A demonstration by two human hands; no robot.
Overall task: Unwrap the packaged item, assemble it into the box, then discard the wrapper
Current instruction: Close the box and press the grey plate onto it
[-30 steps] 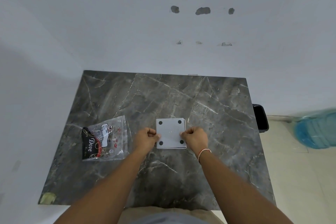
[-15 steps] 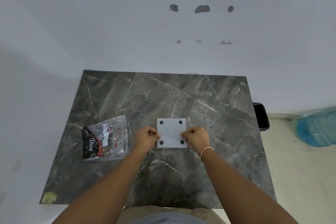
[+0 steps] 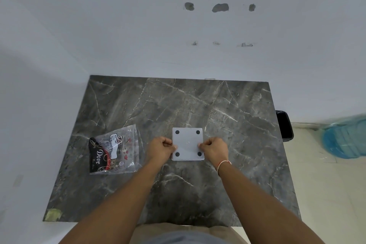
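A flat white square box (image 3: 187,142) with a black dot near each corner lies on the dark marble table (image 3: 227,117). My left hand (image 3: 160,148) pinches its left edge and my right hand (image 3: 214,149) pinches its right edge, both fists closed. To the left, apart from my hands, a clear plastic wrapper (image 3: 115,151) with black, red and white print lies flat on the table.
A white wall rises just behind the table. A black bin (image 3: 285,126) stands on the floor past the table's right edge, and a blue water bottle (image 3: 345,138) lies further right. A scrap of tape (image 3: 53,214) sits at the table's near left corner.
Both hands stay pinched on the box's sides. The box looks squarer to the table than a second ago. The wrapper has not moved.
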